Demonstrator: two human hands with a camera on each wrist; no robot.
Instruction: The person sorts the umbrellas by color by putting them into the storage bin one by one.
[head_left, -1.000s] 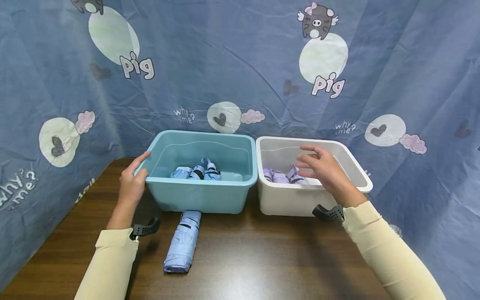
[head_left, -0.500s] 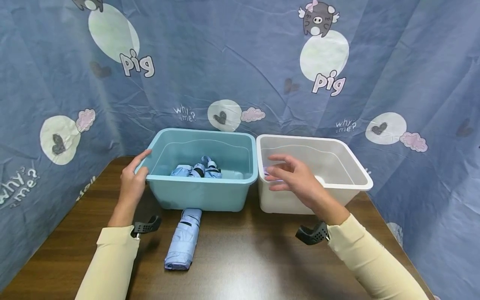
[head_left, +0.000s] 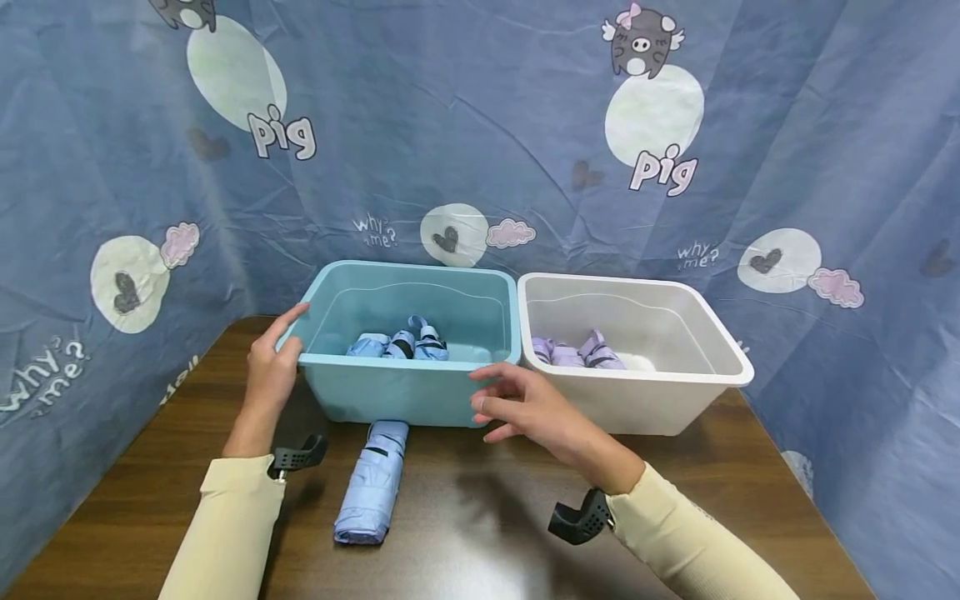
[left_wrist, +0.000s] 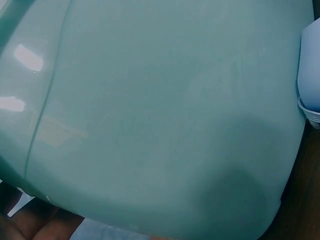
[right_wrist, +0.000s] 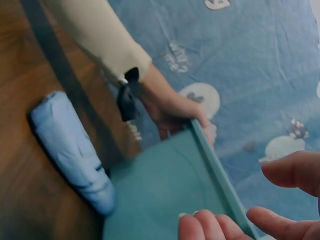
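Observation:
My left hand (head_left: 272,367) grips the left rim of the teal plastic bin (head_left: 397,390); in the left wrist view its fingertips (left_wrist: 55,222) show past the bin's edge. Nothing is held in my right hand (head_left: 536,412), which hovers before the gap between the bins with fingers apart and slightly bent. A folded light-blue umbrella (head_left: 371,487) lies on the table, its strap end close to the teal bin's front. Several folded blue umbrellas (head_left: 400,344) lie inside that bin. The white bin (head_left: 637,404) beside it contains several folded purple umbrellas (head_left: 567,356).
Both bins stand side by side at the back of the brown wooden table (head_left: 450,550). Behind and around the table hangs a blue printed cloth (head_left: 480,125). Each wrist wears a black camera bracket (head_left: 581,518).
My right hand has moved left and toward me, from over the white bin to the front of the teal bin's right corner. The left hand stays on the rim.

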